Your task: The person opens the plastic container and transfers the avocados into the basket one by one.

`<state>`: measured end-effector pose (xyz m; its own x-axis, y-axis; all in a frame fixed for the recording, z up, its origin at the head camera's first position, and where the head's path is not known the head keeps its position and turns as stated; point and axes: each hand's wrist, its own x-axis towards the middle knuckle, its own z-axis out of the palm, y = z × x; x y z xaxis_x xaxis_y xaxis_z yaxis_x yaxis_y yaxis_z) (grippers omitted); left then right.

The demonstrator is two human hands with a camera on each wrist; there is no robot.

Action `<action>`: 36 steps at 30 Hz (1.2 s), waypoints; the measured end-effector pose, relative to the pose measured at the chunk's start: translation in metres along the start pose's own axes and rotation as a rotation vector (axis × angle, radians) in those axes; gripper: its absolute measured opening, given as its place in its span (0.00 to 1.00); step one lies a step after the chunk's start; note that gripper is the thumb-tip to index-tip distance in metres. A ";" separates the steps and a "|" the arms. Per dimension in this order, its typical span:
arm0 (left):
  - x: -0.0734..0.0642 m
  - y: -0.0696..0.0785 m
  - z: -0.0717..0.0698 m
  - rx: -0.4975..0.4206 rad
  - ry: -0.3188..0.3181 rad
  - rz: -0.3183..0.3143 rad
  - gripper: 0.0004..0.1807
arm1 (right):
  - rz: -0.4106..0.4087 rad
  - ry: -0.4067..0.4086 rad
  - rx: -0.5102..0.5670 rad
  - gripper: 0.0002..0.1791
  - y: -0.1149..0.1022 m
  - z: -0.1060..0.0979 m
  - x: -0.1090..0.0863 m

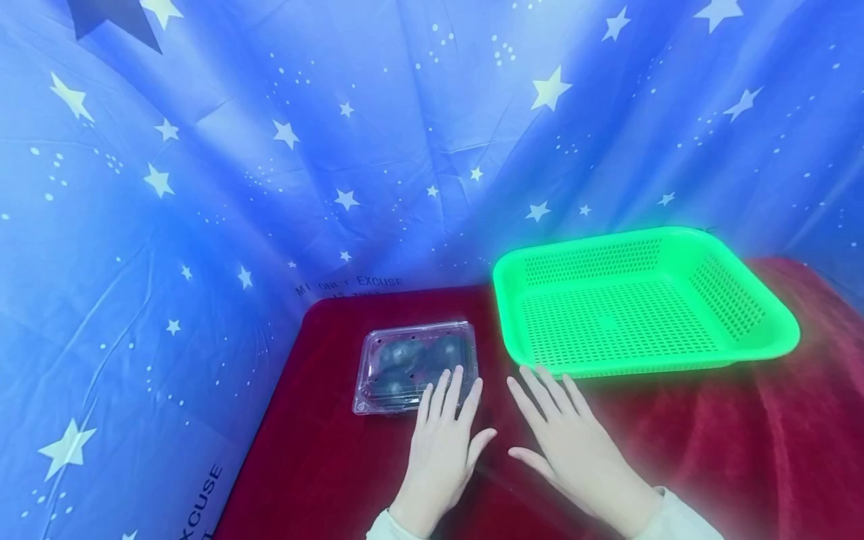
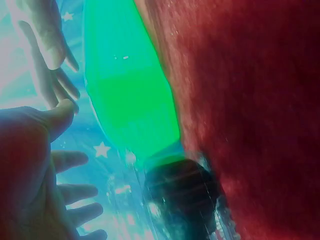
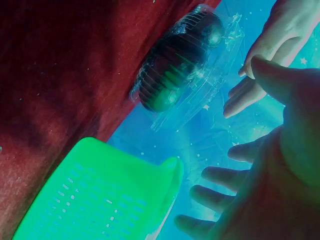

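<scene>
My left hand [image 1: 442, 442] is held over the table with straight, spread fingers, its fingertips overlapping the near right corner of a clear plastic clamshell box [image 1: 388, 375] in the head view. Several dark round fruits [image 3: 200, 50] sit inside that lidded box. Beside it, my right hand [image 1: 577, 442] has its fingers stretched out too, palm down, just in front of a bright green perforated basket [image 1: 756, 352]. Neither hand holds anything. From the left wrist, the left hand [image 2: 30, 175] shows above the table surface, with the box and basket beyond its fingers.
A dark red velvety cloth [image 1: 304, 420] covers the table. Behind it and along the left hang blue curtains [image 1: 378, 135] printed with stars. The basket stands at the back right, the box to its left.
</scene>
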<state>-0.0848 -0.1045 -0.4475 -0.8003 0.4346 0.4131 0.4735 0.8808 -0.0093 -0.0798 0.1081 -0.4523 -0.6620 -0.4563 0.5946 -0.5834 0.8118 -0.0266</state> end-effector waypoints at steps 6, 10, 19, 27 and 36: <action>-0.003 -0.009 0.000 -0.037 -0.017 -0.039 0.35 | -0.013 -0.011 0.020 0.45 -0.003 0.004 0.004; -0.006 -0.016 0.002 -0.050 -0.005 -0.049 0.35 | -0.030 -0.032 0.025 0.42 -0.007 0.004 0.007; -0.011 -0.035 -0.001 -0.023 0.006 -0.073 0.37 | -0.089 -0.104 0.048 0.51 -0.013 0.000 0.019; -0.013 -0.051 -0.004 -0.023 0.091 -0.075 0.35 | -0.106 -0.119 0.073 0.52 -0.016 0.002 0.026; -0.015 -0.076 -0.009 -0.036 0.172 -0.071 0.32 | -0.121 -0.097 0.083 0.49 -0.014 0.012 0.037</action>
<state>-0.1057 -0.1797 -0.4442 -0.7587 0.3306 0.5613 0.4336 0.8994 0.0563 -0.1015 0.0758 -0.4398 -0.6242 -0.5853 0.5176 -0.6961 0.7173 -0.0284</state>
